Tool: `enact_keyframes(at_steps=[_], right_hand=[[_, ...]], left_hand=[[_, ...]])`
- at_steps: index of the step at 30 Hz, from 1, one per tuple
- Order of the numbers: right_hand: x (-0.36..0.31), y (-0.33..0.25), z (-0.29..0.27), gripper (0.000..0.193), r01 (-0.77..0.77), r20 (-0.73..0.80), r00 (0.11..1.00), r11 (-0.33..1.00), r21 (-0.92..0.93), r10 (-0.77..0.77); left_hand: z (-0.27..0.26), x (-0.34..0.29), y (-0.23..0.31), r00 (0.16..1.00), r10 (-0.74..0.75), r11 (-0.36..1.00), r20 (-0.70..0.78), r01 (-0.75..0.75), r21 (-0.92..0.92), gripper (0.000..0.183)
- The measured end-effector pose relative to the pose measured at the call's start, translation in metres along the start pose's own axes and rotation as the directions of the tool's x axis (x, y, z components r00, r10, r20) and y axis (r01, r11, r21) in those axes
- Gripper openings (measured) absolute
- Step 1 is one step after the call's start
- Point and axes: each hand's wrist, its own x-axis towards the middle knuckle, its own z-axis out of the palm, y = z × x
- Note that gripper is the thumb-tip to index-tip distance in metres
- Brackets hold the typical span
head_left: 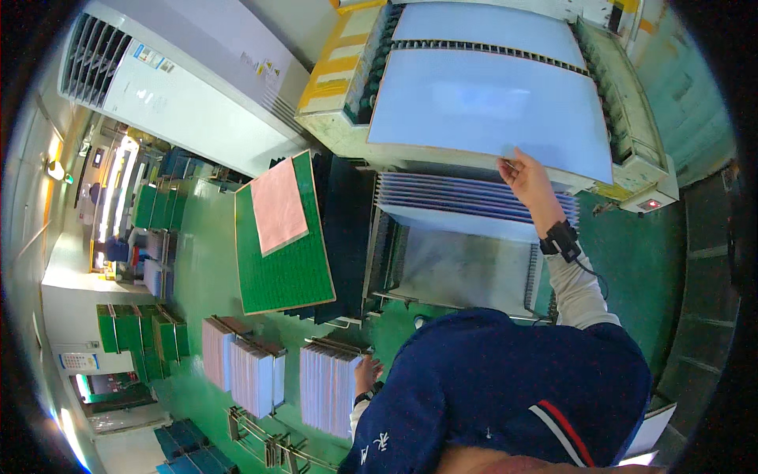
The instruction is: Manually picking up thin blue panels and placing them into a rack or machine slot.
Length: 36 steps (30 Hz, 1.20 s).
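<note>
My right hand reaches forward to the near edge of a pale blue-white panel lying flat on a roller conveyor. Its fingers are half curled, with a gap between thumb and forefinger, and I see nothing held in it. Below that edge, several similar panels stand in a slotted rack. Low on my left side, my left hand hangs with loosely bent fingers beside a stack of upright panels. It appears to hold nothing; whether it touches the stack I cannot tell.
Left of the rack, a pink sheet lies on a green board above dark racks. More panel stacks stand on the green floor near a metal frame. A white air-conditioning cabinet rises at upper left.
</note>
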Motion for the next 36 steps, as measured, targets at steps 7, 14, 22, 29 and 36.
enact_keyframes(at_steps=[7, 14, 22, 29, 36], right_hand=[[-0.003, 0.011, 0.009, 0.042, 0.114, 0.099, 0.993, 0.797, -0.594, -0.069], [0.022, 0.052, -0.015, 0.058, 0.326, 0.372, 0.904, -0.224, -0.919, -0.209], [0.051, 0.055, -0.017, 0.058, 0.236, 0.204, 0.972, -0.491, -0.839, 0.119], [0.059, 0.066, -0.034, 0.051, 0.364, 0.346, 0.929, -0.505, -0.782, 0.135], [0.073, 0.069, -0.057, 0.028, 0.493, 0.463, 0.86, -0.574, -0.654, 0.212]], left_hand=[[0.009, -0.007, 0.004, 0.998, -0.038, 0.999, -0.044, 0.039, 0.023, 0.043], [-0.002, -0.007, -0.013, 0.999, -0.037, 0.994, -0.039, 0.033, -0.105, 0.039], [0.005, -0.031, -0.016, 0.989, -0.073, 0.996, -0.128, 0.066, -0.064, 0.038], [0.006, -0.041, -0.038, 0.981, -0.076, 0.99, -0.181, 0.053, -0.131, 0.037], [0.012, -0.044, -0.034, 0.967, -0.035, 0.996, -0.251, 0.012, -0.094, 0.039]])
